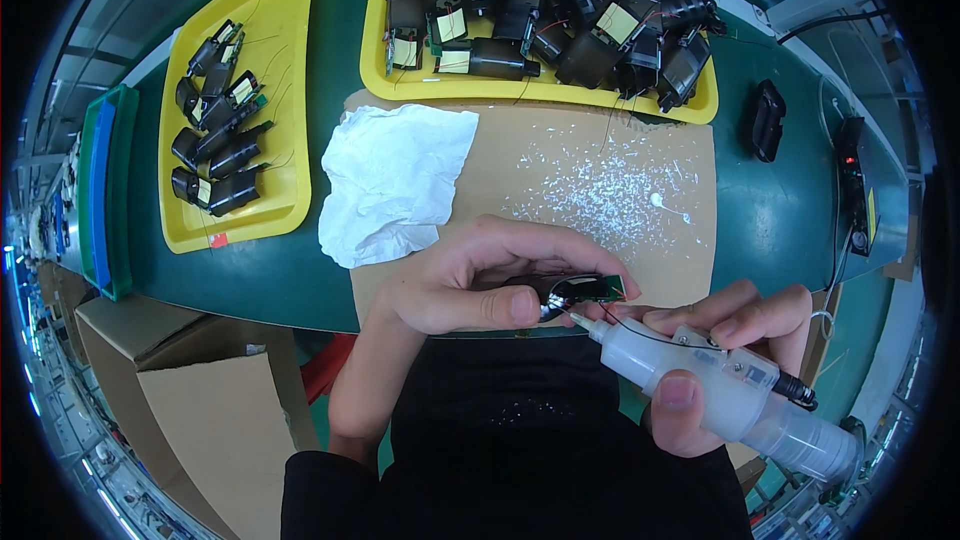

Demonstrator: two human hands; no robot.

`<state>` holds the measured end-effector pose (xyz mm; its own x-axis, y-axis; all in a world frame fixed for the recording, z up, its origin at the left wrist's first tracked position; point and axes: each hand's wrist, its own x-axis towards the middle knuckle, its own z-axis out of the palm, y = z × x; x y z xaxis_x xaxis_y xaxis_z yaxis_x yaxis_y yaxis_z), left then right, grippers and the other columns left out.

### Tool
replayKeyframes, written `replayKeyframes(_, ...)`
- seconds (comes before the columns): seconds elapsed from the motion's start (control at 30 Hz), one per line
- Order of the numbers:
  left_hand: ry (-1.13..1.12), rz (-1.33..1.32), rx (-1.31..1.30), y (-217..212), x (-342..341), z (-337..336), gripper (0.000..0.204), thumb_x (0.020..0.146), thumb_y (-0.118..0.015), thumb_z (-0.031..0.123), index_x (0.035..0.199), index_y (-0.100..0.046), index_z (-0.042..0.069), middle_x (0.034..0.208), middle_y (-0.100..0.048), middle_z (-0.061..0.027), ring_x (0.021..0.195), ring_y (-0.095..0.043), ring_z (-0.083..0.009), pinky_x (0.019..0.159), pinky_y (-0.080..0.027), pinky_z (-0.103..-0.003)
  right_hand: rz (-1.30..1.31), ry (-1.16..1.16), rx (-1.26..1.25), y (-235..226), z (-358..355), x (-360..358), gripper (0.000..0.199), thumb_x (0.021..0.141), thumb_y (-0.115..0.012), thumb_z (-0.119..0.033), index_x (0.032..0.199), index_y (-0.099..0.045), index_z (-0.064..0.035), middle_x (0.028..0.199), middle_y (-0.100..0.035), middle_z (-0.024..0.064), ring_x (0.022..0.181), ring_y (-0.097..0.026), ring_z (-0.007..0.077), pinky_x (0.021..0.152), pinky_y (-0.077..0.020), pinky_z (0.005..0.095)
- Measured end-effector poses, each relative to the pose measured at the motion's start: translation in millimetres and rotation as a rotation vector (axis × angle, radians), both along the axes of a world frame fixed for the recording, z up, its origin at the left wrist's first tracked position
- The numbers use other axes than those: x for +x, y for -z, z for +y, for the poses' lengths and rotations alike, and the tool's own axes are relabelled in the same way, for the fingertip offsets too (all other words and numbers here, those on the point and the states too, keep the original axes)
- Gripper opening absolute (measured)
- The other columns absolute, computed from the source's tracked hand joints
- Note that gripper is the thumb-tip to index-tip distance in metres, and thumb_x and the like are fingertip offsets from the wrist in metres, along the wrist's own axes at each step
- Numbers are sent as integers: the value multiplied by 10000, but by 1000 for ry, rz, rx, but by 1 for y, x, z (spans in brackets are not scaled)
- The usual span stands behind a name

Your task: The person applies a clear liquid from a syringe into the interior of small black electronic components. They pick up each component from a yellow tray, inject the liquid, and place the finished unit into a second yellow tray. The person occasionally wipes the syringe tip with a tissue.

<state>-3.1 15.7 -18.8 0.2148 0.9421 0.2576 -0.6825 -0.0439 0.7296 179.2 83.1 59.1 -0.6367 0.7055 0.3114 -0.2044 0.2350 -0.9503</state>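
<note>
My left hand (480, 280) grips a small black part with a green circuit board (585, 289) at its end, holding it just above the near edge of the bench. My right hand (715, 365) is wrapped around a translucent white glue dispenser (720, 390), thumb on its body. The dispenser's nozzle tip (578, 319) touches the part right beside my left thumb. A thin black wire runs from the part over the dispenser.
A brown cardboard mat (600, 190) speckled with white glue drips covers the green bench (780, 210), with a crumpled white tissue (385, 180) on its left. Two yellow trays (285, 90) (540, 90) hold several black parts. A black controller box (855, 190) lies at the right.
</note>
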Motion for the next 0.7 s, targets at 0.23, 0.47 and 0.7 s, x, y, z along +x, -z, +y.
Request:
replayKeyframes(0.23,-52,-28,-81,-3,3,-4,577,829,-589,327,1148,-455,-135,1077,-531,-226,946,-549,-228,816,-433,-333,-9,-58,30,-1,3,1,480,692,-723,-40,935,-311,-1,837,-534,173,841,-638,280,791,-540,412)
replayKeyframes(0.47,-501,663,-76,-35,-27,-23,395,793,-597,92,1173,-524,14,1058,-551,-115,924,-530,-195,839,-403,-292,177,169,-93,9,-5,6,500,715,-727,-158,920,-290,-30,798,-512,158,769,-625,243,732,-559,465)
replayKeyframes(0.7,-1332,1804,-289,-74,-102,-49,363,765,-595,66,1124,-561,20,1076,-509,-137,943,-533,-277,850,-419,-340,20,263,-160,16,-5,12,505,717,-741,-239,900,-317,-37,783,-510,126,757,-609,191,737,-558,442)
